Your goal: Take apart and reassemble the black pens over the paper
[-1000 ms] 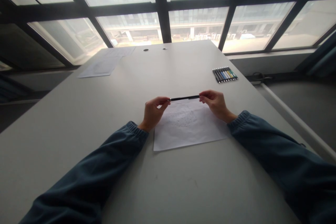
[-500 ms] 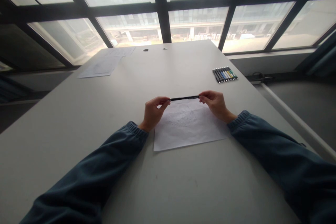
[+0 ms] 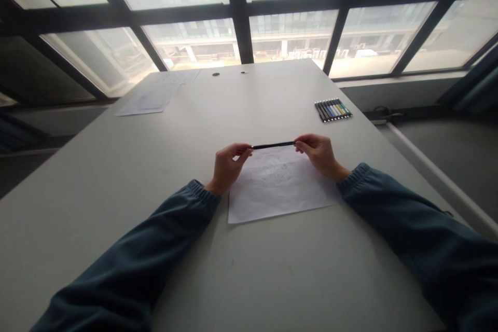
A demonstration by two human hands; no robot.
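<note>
Both hands are pinched on the black pen (image 3: pixel 273 145), left hand (image 3: pixel 227 167) on one end and right hand (image 3: pixel 319 153) on the other, so it runs sideways just above the sheet of paper (image 3: pixel 278 187) on the table (image 3: pixel 116 176).

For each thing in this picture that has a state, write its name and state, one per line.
left hand: pinching pen
right hand: pinching pen
pen: held level by both ends
sheet: flat on table, faintly sketched
row of pens: lying side by side, untouched
far papers: flat
</note>
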